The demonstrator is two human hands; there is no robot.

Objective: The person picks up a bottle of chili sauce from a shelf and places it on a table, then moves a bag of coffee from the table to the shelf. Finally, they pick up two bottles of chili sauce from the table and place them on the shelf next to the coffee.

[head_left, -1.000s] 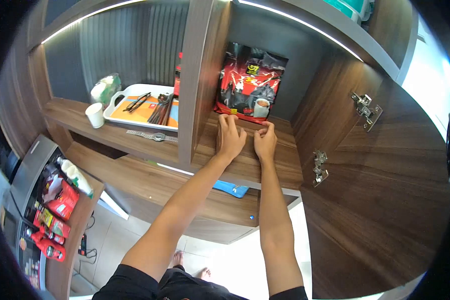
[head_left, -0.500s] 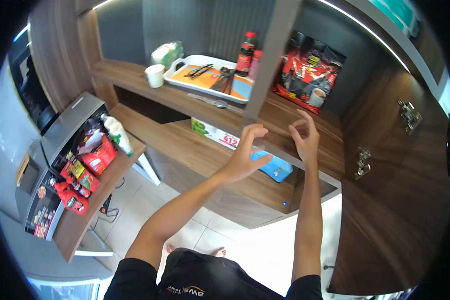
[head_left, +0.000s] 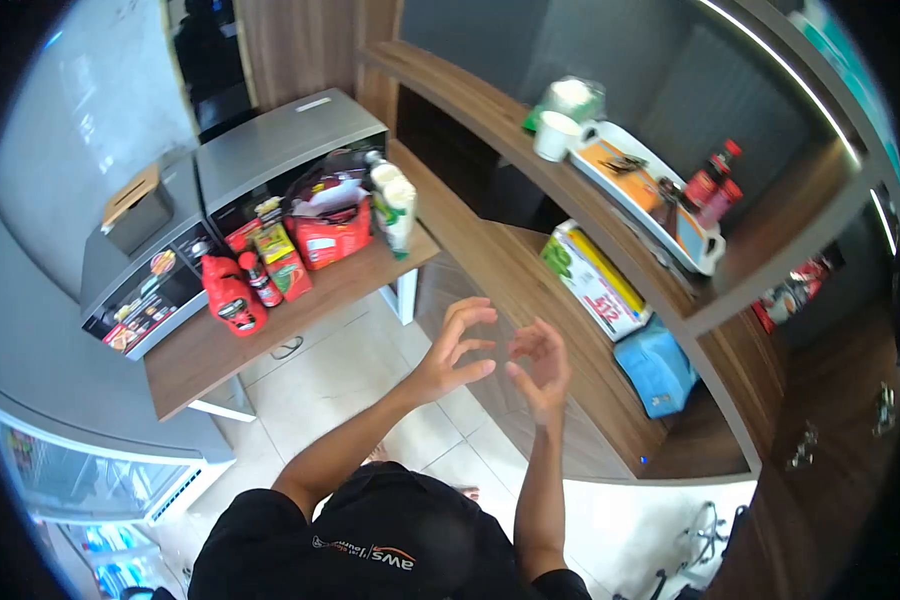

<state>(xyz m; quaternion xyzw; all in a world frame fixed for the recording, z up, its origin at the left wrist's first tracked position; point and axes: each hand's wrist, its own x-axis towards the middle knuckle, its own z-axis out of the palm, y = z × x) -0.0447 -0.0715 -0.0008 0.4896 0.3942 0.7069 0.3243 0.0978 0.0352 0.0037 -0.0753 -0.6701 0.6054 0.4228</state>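
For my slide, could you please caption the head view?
Left hand and right hand, both empty, between crowded table and shelves.

Right hand (head_left: 540, 370) blurred, red pouch (head_left: 802, 285) partly hidden behind divider (head_left: 820, 222), black shirt (head_left: 350, 550) cut off below

The black shirt (head_left: 390, 520) reads "aws", and the white box (head_left: 598, 290) shows red digits ending "12".

"What's worn?"
"A black top (head_left: 420, 505), short-sleeved; the left sleeve (head_left: 250, 540) ends well short of the left hand (head_left: 448, 360)."
"Any markings?"
"White 'aws' lettering (head_left: 392, 562) with an orange arc (head_left: 397, 550), more white print (head_left: 345, 547) beside it, on the front below that hand."
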